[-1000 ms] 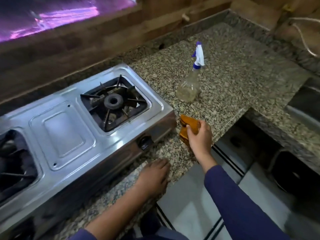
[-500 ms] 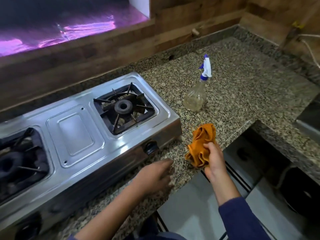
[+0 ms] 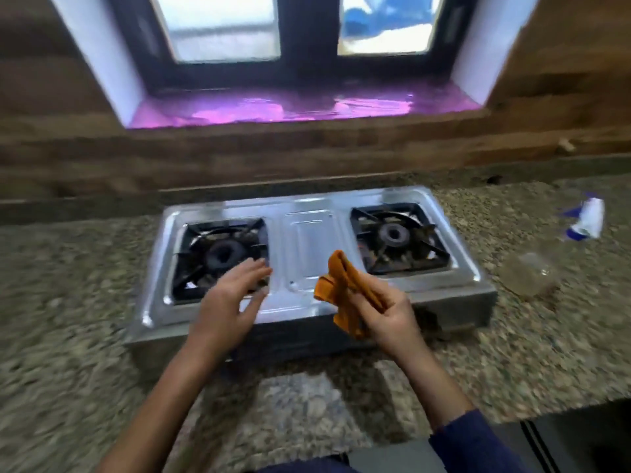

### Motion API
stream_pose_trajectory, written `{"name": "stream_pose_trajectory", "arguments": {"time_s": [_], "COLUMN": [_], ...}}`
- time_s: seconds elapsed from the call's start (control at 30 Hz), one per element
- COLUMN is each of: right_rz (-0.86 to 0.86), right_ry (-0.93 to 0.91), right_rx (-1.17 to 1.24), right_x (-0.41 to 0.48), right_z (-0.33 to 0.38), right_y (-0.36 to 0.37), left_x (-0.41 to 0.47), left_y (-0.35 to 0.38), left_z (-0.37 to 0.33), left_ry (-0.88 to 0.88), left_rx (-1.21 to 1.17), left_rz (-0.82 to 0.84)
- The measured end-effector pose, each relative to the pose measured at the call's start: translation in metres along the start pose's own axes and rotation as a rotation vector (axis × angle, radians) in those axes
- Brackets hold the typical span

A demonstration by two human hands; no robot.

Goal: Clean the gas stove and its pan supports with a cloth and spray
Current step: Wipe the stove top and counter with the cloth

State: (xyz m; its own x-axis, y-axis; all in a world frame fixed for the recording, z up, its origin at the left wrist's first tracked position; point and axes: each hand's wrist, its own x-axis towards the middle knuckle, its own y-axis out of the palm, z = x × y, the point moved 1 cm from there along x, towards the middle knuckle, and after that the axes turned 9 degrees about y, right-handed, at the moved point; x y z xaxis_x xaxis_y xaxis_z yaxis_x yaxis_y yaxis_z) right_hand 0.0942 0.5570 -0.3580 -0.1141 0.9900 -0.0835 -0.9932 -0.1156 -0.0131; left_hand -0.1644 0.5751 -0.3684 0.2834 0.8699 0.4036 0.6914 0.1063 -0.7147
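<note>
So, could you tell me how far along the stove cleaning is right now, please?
Barely begun. Done: the right hand grips the orange cloth above the stove. In hand: the left hand hovers, fingers straight, by the left pan support. Left: the spray bottle stands unheld on the countertop, the right pan support sits in place too, and no wiping shows yet.

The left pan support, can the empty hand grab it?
Probably yes: the left hand is open just over the near corner of the left pan support, with nothing between them. The right hand holds the cloth.
</note>
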Motion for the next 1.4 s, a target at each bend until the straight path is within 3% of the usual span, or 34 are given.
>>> {"name": "stream_pose_trajectory", "arguments": {"time_s": [0.1, 0.2, 0.3, 0.4, 0.53, 0.77, 0.87, 1.03, 1.23, 1.4], "right_rz": [-0.005, 0.071, 0.111, 0.006, -0.121, 0.106, 0.15, 0.265, -0.097, 0.069], "right_ry": [-0.343, -0.409, -0.334, -0.322, -0.355, -0.496, -0.474, -0.463, -0.28, -0.32], "right_rx": [-0.694, -1.057, -1.084, -1.169, -1.169, -1.093, -1.083, -0.921, -0.806, -0.912], "right_x": [0.023, 0.035, 0.031, 0.023, 0.018, 0.03, 0.046, 0.036, 0.017, 0.017], "right_z": [-0.019, -0.033, -0.043, -0.051, -0.058, -0.048, -0.045, -0.044, -0.046, -0.044], "right_y": [0.029, 0.063, 0.1, 0.124, 0.155, 0.283, 0.316, 0.264, 0.143, 0.179], "left_x": [-0.032, -0.049, -0.053, -0.045, -0.029, 0.002, 0.015, 0.018, 0.013, 0.011], "left_y": [-0.043, -0.069, -0.087, -0.099, -0.118, -0.134, -0.132, -0.13, -0.134, -0.129], "left_z": [0.057, 0.091, 0.11, 0.116, 0.125, 0.145, 0.15, 0.153, 0.142, 0.136], "left_ry": [-0.207, -0.28, -0.264, -0.237, -0.372, -0.196, -0.118, -0.139, -0.194, -0.237], "left_rx": [0.108, 0.14, 0.075, -0.025, -0.105, -0.161, -0.141, -0.106, -0.09, -0.024], "left_rz": [-0.02, 0.111, 0.244, 0.315, 0.42, 0.632, 0.687, 0.691, 0.611, 0.545]}}
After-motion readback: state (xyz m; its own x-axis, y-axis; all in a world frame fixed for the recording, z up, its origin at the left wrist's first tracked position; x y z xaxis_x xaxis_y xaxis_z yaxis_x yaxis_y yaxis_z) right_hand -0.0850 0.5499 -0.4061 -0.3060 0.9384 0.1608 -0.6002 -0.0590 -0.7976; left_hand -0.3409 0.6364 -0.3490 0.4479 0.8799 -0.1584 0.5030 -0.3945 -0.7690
